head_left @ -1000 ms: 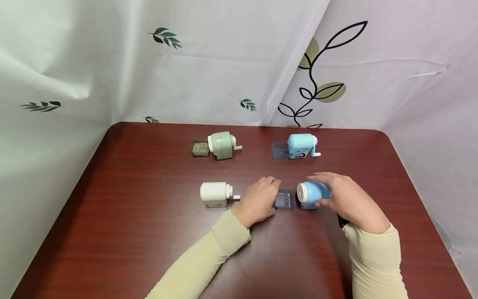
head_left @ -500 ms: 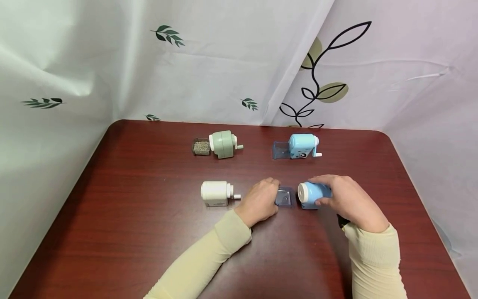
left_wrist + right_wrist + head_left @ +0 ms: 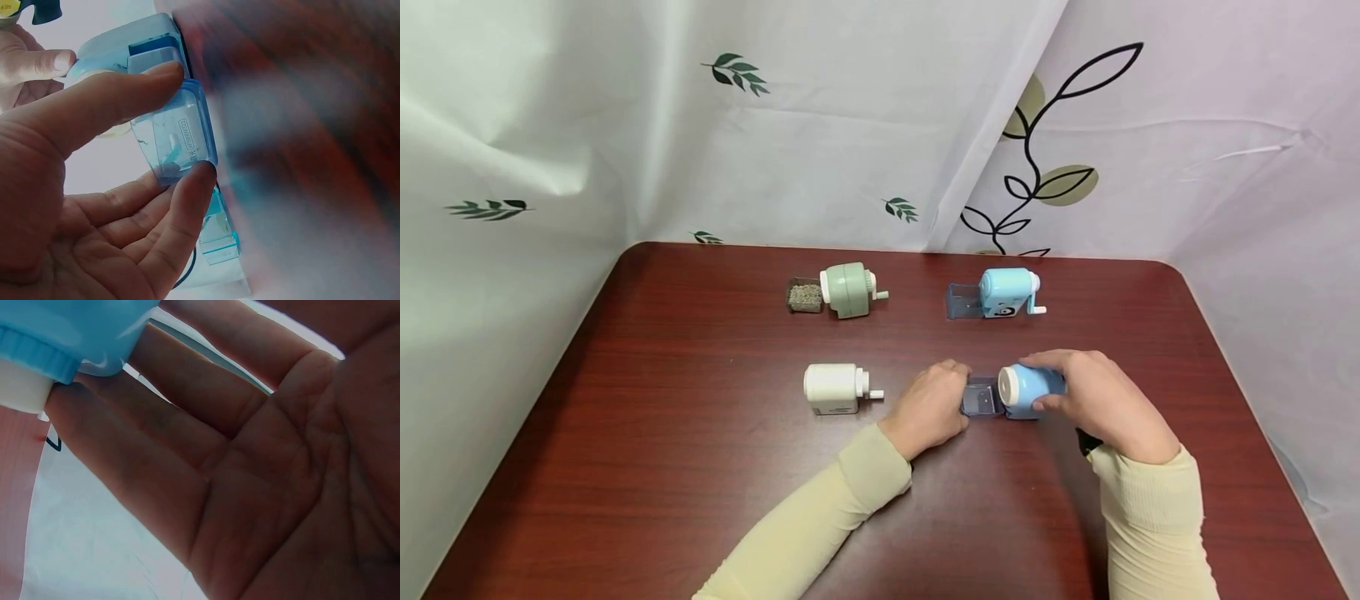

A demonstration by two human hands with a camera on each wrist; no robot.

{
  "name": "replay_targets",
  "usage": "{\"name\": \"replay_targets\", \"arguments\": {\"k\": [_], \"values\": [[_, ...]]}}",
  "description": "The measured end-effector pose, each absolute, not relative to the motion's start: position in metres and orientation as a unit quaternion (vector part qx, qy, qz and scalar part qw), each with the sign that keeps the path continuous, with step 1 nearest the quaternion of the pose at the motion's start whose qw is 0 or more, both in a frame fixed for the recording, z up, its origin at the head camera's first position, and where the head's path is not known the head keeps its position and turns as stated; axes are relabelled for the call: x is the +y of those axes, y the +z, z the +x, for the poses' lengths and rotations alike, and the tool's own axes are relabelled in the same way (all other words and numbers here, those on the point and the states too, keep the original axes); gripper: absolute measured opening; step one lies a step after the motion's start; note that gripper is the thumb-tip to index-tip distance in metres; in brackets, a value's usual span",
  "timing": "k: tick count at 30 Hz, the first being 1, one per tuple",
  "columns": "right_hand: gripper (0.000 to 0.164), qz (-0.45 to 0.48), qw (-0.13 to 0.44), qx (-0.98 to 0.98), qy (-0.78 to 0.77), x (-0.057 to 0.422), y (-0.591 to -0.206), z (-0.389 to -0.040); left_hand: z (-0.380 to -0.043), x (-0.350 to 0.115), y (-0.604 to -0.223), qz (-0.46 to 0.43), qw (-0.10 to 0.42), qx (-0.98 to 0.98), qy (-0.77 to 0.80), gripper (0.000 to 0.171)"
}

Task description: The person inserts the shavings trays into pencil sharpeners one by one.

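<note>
My right hand point(image 3: 1101, 400) grips the blue pencil sharpener point(image 3: 1028, 386) from its right side, with the white round end facing left. Between thumb and fingers, my left hand point(image 3: 927, 407) pinches the clear bluish shavings drawer point(image 3: 981, 399). In the left wrist view the drawer point(image 3: 178, 134) lines up with the slot in the sharpener body point(image 3: 140, 44) and seems to sit partly at its opening. The right wrist view shows fingertips against the blue body point(image 3: 75, 328). A white pencil sharpener point(image 3: 831, 388) stands left of my left hand.
Farther back stands a green pencil sharpener point(image 3: 847, 290) with its drawer point(image 3: 805, 297) full of shavings. A light blue sharpener point(image 3: 1006, 292) at the back right has its drawer point(image 3: 964, 302) out to the left. White patterned cloth point(image 3: 820, 125) hangs behind the table point(image 3: 625, 433).
My left hand has moved slightly right with the drawer, narrowing the gap to the blue sharpener until they meet. The right hand and sharpener stay nearly still.
</note>
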State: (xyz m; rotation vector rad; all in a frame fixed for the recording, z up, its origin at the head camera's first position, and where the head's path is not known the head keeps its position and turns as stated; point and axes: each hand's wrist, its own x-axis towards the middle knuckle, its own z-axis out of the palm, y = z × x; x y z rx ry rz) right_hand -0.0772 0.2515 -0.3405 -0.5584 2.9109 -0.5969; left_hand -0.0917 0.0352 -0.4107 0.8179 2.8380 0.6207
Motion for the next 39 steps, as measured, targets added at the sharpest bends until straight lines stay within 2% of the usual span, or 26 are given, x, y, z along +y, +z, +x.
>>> {"name": "replay_targets", "arguments": {"k": [39], "values": [[0.048, -0.186, 0.059, 0.962, -0.192, 0.253, -0.341, -0.077, -0.095, 0.049, -0.409, 0.28, 0.06, 0.938, 0.197, 0.049]]}}
